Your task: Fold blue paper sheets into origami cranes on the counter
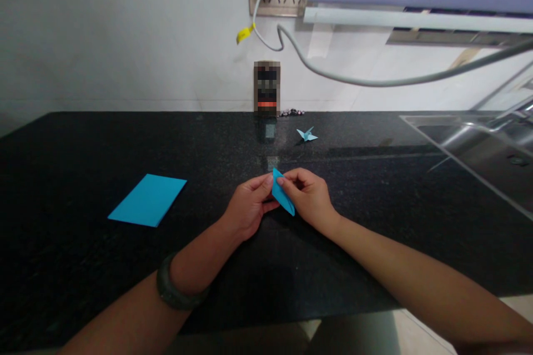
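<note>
I have left grip and right grip pinching folded blue paper over desk. Folding step underway, I judge; next move likely calls for aligned edges, firm crease.

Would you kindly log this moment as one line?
left hand: holding folded paper | right hand: holding same | flat paper: on counter, left | crane: beyond folded paper

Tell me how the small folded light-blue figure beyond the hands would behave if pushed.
The figure is probably light, since it looks like folded paper. It would likely slide rather than roll, given its spread tips and the shiny countertop. Those thin tips might bend.
</note>
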### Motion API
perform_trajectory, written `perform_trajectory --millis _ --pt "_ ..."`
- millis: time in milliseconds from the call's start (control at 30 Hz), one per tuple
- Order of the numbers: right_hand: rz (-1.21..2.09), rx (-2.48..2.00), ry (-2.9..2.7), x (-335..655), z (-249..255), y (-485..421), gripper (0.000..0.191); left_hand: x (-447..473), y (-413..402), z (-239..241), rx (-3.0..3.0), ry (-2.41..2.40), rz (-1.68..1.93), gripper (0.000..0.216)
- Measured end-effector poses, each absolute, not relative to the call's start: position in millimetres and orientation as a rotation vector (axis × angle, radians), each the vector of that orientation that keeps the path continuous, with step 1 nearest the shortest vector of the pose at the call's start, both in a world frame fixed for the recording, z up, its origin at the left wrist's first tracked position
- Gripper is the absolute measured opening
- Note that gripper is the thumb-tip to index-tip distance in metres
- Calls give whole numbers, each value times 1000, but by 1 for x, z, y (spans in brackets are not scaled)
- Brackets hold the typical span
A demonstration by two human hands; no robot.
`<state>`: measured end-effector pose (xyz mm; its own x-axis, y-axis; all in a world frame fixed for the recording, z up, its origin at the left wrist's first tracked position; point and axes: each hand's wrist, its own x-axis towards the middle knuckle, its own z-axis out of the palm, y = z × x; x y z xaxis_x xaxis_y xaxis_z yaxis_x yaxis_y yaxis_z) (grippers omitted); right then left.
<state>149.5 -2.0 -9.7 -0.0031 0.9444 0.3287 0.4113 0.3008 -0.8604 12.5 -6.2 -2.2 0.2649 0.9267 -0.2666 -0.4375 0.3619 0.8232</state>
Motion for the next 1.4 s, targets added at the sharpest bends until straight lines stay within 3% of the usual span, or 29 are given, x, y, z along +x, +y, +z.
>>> perform_trajectory --millis 433,600,1400 --pt "673 -1298 -1548 147 -6 -5 27 14 -9 0 707 814 958 27" --pt "700 -1268 -1551 147 -9 -4 22 14 -8 -1 697 829 985 33" --pt "865 -1164 -1633 155 -12 3 12 14 -8 -2 989 1095 1094 16"
